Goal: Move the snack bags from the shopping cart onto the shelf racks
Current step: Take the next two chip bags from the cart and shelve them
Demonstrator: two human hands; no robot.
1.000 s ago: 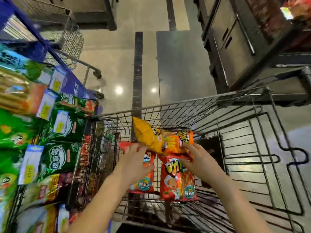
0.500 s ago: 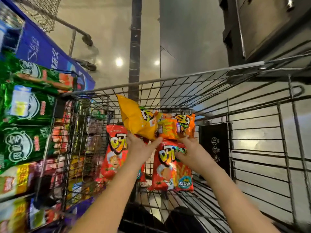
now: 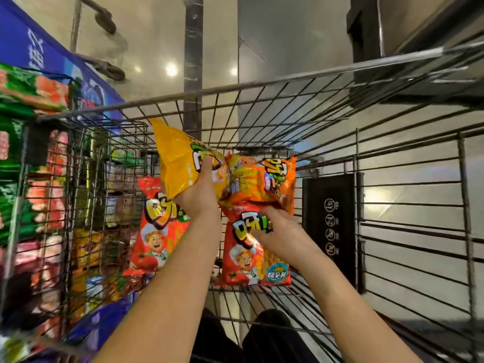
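Wire mesh of the shopping cart (image 3: 262,83) filled most of the view, with four snack bags in its basket. The shelf racks (image 3: 26,158) stood packed and blurred just to its left. A yellow bag (image 3: 175,158) was held up at the far middle of the basket, and an orange bag (image 3: 262,182) sat just right of it, touching it. Two red ones lay nearer: the left red bag (image 3: 157,231) by the left wall, and the right red bag (image 3: 251,260) on the basket floor, its far edge meeting the orange one.

The left hand (image 3: 199,197) gripped the yellow bag from below, thumb across its front and fingers curled behind. The right hand (image 3: 277,231) pinched the top of the right red bag, thumb on the print and fingertips hooked at the upper seam.

The step looked like gathering one bag per hand. It would go best with the pinch kept on the sealed seam, not the puffed belly. The red bag should be drawn nearer so the orange one slid off, then both lifted over the rim before swinging left.
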